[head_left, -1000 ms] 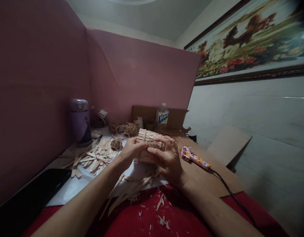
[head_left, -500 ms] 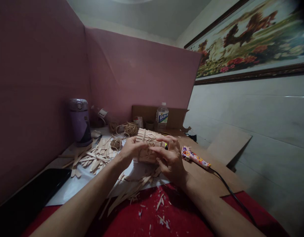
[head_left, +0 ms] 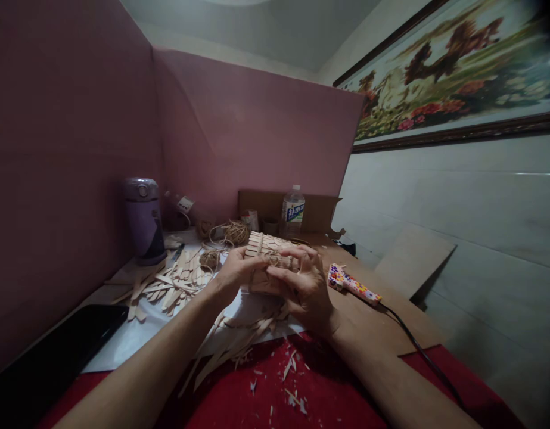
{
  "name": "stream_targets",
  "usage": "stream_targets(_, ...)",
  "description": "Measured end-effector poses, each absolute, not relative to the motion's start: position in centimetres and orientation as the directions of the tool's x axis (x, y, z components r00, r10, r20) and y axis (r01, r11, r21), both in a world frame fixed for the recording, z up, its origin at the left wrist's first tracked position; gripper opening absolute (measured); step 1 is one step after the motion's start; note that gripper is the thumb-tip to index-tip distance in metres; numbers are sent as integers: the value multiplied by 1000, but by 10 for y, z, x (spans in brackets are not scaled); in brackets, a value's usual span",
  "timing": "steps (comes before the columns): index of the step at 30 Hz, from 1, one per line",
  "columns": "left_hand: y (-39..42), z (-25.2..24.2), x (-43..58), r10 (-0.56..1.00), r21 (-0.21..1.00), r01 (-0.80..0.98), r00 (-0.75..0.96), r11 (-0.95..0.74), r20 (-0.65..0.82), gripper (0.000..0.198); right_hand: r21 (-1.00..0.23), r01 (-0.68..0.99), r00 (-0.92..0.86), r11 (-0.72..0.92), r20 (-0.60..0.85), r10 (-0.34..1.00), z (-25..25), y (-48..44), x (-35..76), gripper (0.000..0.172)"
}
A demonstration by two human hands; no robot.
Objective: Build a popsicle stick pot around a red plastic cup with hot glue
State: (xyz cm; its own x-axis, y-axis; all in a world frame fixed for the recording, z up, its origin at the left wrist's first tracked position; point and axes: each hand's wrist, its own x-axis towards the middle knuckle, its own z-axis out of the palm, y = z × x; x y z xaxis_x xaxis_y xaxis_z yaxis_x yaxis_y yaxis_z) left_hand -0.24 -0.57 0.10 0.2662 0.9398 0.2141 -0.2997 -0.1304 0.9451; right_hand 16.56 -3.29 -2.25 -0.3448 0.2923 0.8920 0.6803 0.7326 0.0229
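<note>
Between my hands lies a round holder made of wooden craft sticks [head_left: 268, 243], turned on its side, with twine around it. My left hand [head_left: 239, 271] grips its left part, thumb laid along the near side. My right hand [head_left: 304, 283] is curled round the right end, thumb and fingertips pressing near a twine piece on its surface. The fingers partly hide the holder's middle and right end. Loose craft sticks [head_left: 180, 277] are heaped left of my left hand, beside a small ball of twine [head_left: 209, 260].
A flower-patterned glue gun [head_left: 353, 285] with a black cord lies on the brown board at right. Behind stand a purple flask [head_left: 144, 220], a clear bottle [head_left: 293, 211] and more twine [head_left: 236, 232]. A black phone [head_left: 60, 351] is at left. Wood scraps litter the red cloth [head_left: 319, 387].
My right hand has shifted slightly, its thumb and fingers moving a little left over the holder. My left hand and the holder stay nearly in place.
</note>
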Motion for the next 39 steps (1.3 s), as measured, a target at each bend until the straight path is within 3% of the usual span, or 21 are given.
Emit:
stream_targets(10, -8, 2, -2, 902, 936, -327, 355, -128, 247, 30, 183, 747, -398, 639, 893, 209, -24, -31, 164, 15)
stream_targets(13, -7, 1, -3, 915, 936, -316, 311, -156, 258, 27, 212, 754, -402, 622, 897, 183, -25, -29, 164, 15)
stream_targets(21, -4, -2, -6, 895, 935, -306, 343, -181, 286, 34, 176, 747, -385, 641, 901, 202, -26, -30, 165, 19)
stream_targets(30, -7, 2, -5, 871, 932, -304, 382, -198, 310, 43, 16, 709, -283, 705, 922, 264, -21, -31, 165, 26)
stream_targets(34, -7, 2, -6, 878, 937, -288, 373, -199, 301, 42, 37, 693, -348, 720, 892, 289, -19, -29, 160, 34)
stream_targets(39, -4, -2, -6, 875, 937, -287, 379, -199, 302, 40, 70, 694, -388, 716, 875, 290, -17, -26, 158, 30)
